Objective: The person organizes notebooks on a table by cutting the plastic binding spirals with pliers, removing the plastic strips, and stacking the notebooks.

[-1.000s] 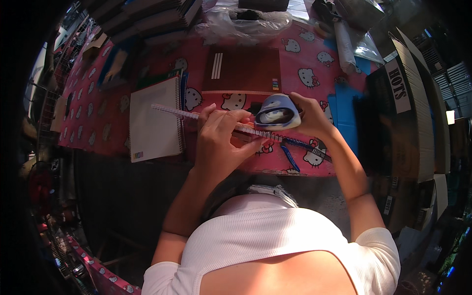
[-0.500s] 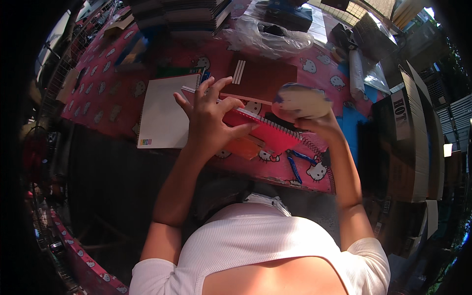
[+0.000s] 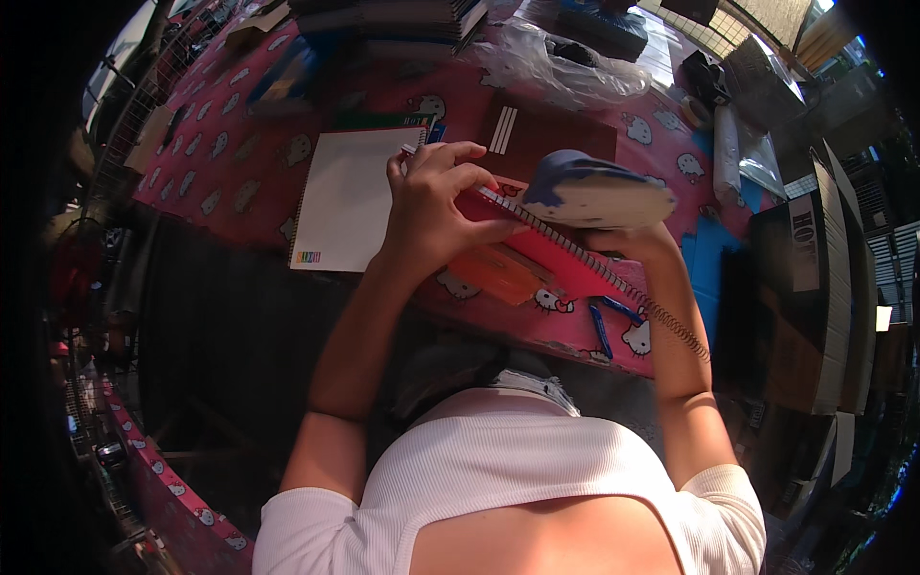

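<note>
A red-pink notebook (image 3: 573,271) is held tilted above the table. Its top edge carries a spiral binding wire (image 3: 575,251), whose loose end trails past the right forearm. My left hand (image 3: 436,203) grips the notebook near its upper left end, thumb in front and fingers behind. In my right hand (image 3: 644,244) is a thick, rounded pad (image 3: 604,196), cream with blue patches, close above the coil; whether it touches the wire I cannot tell. Below the notebook lie an orange flat piece (image 3: 498,275) and blue-handled pliers (image 3: 602,331).
A white spiral notebook (image 3: 335,201) lies at left, a brown notebook (image 3: 565,134) beyond my hands. Stacked books (image 3: 393,24), a clear plastic bag (image 3: 575,77) and a white roll (image 3: 726,153) are farther back. Cardboard boxes (image 3: 824,278) stand at right beside the pink patterned tablecloth (image 3: 240,163).
The rounded pad has turned and now shows more of its blue side. More of the coil's loose end hangs out at the right. The whole view has shifted slightly.
</note>
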Available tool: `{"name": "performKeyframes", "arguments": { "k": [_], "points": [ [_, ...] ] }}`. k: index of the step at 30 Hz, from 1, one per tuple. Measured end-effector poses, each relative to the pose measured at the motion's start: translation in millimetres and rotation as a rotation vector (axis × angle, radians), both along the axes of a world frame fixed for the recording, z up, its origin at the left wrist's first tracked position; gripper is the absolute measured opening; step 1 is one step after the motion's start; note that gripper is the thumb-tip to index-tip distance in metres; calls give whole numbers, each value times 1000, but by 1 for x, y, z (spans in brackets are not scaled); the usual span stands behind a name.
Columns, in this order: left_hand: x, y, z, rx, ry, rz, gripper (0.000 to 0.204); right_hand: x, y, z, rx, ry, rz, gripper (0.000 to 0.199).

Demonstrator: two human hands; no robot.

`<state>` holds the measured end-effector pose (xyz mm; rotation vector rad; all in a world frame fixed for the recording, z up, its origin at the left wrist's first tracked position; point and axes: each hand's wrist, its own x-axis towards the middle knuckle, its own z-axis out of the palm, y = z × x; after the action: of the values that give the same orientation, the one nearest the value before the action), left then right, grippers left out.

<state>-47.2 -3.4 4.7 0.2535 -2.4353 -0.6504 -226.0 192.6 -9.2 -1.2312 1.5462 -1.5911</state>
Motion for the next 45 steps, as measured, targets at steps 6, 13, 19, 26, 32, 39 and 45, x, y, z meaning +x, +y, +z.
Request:
{"name": "performKeyframes", "arguments": {
  "k": [6,13,19,26,32,39,45],
  "points": [
    [9,-15,-3,50,58,26,41,-3,-39,-4,128,-69,-20,59],
    [17,-34,-10,201,138,42,45,10,-58,6,163,-19,96,51],
    [20,-44,-24,657,141,20,49,-3,-79,3,133,-74,64,52],
    [22,-56,-39,1049,310,-101,42,11,-100,-3,-89,-191,90,54],
    [36,-67,-43,1046,212,-133,37,-33,-75,-28,410,560,-503,46],
    [15,-82,-39,1236,194,-399,22,-96,123,-120,922,855,-792,73],
    [1,-96,-60,1190,288,-589,16,118,126,-135,862,1124,-718,72]
  ]
}}
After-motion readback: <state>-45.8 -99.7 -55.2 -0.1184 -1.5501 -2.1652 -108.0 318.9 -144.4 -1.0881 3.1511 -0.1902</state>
